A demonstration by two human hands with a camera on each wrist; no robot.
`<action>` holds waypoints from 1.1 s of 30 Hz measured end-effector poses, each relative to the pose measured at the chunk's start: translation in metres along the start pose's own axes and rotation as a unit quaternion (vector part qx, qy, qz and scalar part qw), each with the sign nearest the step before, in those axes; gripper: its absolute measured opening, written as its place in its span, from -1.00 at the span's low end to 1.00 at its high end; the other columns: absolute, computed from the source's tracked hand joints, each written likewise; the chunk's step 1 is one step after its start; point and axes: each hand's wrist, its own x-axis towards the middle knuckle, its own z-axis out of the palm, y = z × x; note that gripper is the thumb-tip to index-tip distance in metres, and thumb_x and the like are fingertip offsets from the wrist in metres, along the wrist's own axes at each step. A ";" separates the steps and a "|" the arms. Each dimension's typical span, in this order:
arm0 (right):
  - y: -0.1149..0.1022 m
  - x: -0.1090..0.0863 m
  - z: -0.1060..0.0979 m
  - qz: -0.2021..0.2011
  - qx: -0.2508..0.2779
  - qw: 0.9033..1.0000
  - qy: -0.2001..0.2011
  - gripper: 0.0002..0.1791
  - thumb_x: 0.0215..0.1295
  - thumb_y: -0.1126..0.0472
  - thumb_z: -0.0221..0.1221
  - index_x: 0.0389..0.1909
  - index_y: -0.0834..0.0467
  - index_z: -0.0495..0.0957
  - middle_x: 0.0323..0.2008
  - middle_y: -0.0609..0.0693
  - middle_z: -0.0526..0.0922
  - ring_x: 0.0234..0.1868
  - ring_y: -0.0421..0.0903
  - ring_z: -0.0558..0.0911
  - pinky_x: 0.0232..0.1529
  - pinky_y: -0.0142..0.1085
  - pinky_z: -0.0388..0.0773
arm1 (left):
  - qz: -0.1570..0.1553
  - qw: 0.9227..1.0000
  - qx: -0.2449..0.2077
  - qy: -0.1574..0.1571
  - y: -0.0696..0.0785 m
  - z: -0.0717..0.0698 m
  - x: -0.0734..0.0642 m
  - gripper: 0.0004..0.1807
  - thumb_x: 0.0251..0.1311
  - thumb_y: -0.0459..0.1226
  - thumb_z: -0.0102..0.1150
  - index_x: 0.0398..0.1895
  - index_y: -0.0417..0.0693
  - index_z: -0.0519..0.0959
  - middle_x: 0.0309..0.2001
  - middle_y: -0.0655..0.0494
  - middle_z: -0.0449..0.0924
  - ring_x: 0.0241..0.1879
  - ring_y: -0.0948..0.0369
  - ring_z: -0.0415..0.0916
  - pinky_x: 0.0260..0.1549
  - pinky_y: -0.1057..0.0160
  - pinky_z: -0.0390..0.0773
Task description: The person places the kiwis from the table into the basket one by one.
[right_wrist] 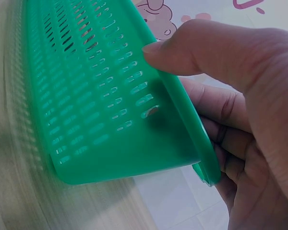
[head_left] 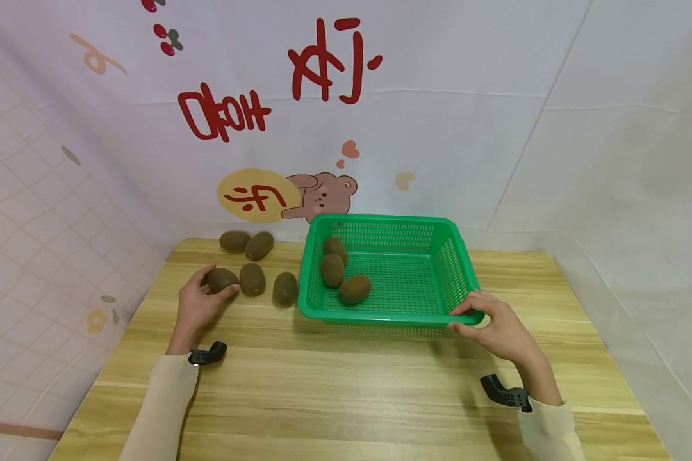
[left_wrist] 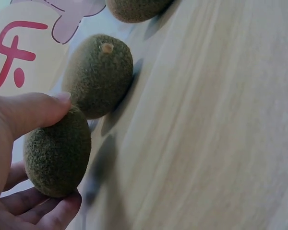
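My left hand (head_left: 198, 304) grips a brown fuzzy kiwi (head_left: 222, 280) between thumb and fingers at the left of the table. In the left wrist view the thumb lies on top of that kiwi (left_wrist: 57, 151) and the fingers curl beneath it; another kiwi (left_wrist: 100, 76) is right beside it. My right hand (head_left: 498, 326) holds the near right corner of a green plastic basket (head_left: 380, 318), thumb outside and fingers over the rim. Inside the basket's left part lie three kiwis, one of them (head_left: 355, 289) nearest the front.
Two loose kiwis, one at the back (head_left: 234, 241) and its neighbour (head_left: 260, 246), lie near the wall. Two more, one upright-lying (head_left: 252, 279) and one near the basket (head_left: 285, 289), sit between the left hand and the basket. A printed cloth (head_left: 438, 128) hangs behind the wooden table (head_left: 334, 390).
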 end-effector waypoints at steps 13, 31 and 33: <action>0.000 0.000 0.001 -0.007 0.002 1.000 0.003 -0.79 0.13 0.29 0.50 -0.27 -0.04 0.73 -0.31 -0.20 0.60 -0.24 -0.29 0.48 -0.15 -0.52 0.42 | 0.007 1.000 -0.020 0.006 0.018 -0.003 -0.003 -0.03 0.21 0.05 0.43 0.58 -0.13 0.21 0.44 -0.32 0.32 0.34 -0.25 0.45 0.20 0.08 0.58; 0.000 0.001 0.001 -0.012 -0.002 1.000 0.006 -0.75 0.13 0.30 0.50 -0.27 -0.09 0.72 -0.31 -0.22 0.59 -0.24 -0.30 0.48 -0.15 -0.52 0.42 | 0.057 0.997 -0.039 0.021 0.051 0.004 -0.006 -0.08 0.18 0.03 0.47 0.54 -0.05 0.31 0.44 -0.17 0.37 0.40 -0.09 0.37 0.32 -0.14 0.48; -0.001 0.001 0.001 -0.014 -0.001 1.000 0.008 -0.75 0.12 0.31 0.50 -0.27 -0.07 0.72 -0.31 -0.21 0.59 -0.24 -0.29 0.48 -0.15 -0.52 0.43 | 0.068 0.997 -0.042 0.020 0.055 0.005 -0.006 -0.10 0.18 0.01 0.47 0.53 -0.07 0.32 0.43 -0.17 0.39 0.39 -0.09 0.37 0.31 -0.14 0.49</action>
